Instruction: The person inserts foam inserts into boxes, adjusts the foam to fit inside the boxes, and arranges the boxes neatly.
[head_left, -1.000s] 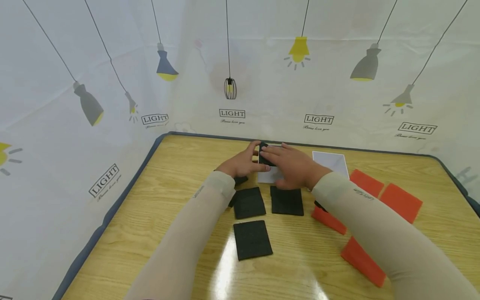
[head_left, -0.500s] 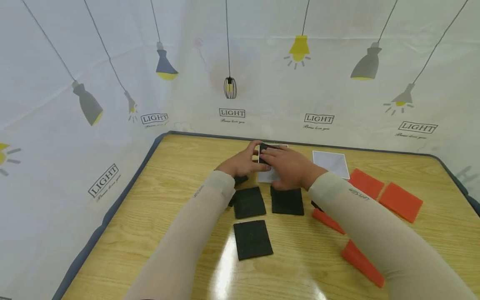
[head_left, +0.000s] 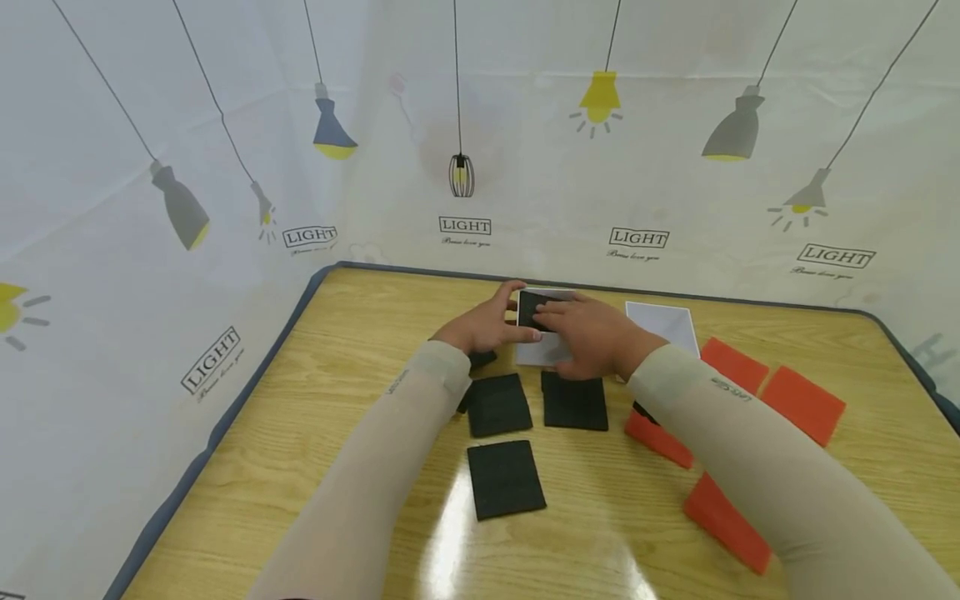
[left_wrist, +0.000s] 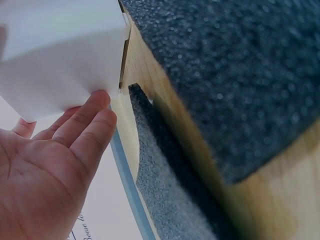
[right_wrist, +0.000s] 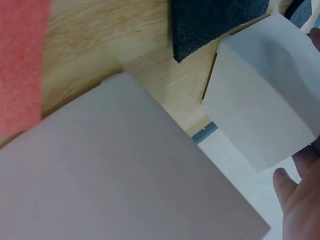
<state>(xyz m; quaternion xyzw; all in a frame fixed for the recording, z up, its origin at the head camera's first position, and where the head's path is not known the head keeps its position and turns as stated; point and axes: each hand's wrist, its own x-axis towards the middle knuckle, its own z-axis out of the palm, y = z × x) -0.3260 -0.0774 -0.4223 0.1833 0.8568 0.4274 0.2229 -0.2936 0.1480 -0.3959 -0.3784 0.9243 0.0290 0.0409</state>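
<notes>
Black foam fills the white box [head_left: 542, 337]: a black foam pad [head_left: 537, 308] lies in its open top, lower and flatter than half a second ago, when it stood tilted above the rim. The right hand [head_left: 592, 333] lies over it with fingers straight and pressed flat on the pad, a little nearer the person than before. The left hand [head_left: 487, 325] has not shifted; its fingers are nearly straight and rest against the box's left wall, seen in the left wrist view as fingertips [left_wrist: 95, 107] touching the white side.

Just behind the left wrist lie two black pads [head_left: 497, 404] [head_left: 574, 401] side by side, apart from each other, and a third [head_left: 505, 478] nearer the person. Beside the right hand's outer edge sits a white lid [head_left: 662, 325], just clear of the box. Beyond the right forearm, orange pads [head_left: 801, 403] lie spread apart toward the table's right edge. Bare wood of the table [head_left: 360, 333] opens left of the left hand, up to the dark rim. The far rim runs close behind the box.
</notes>
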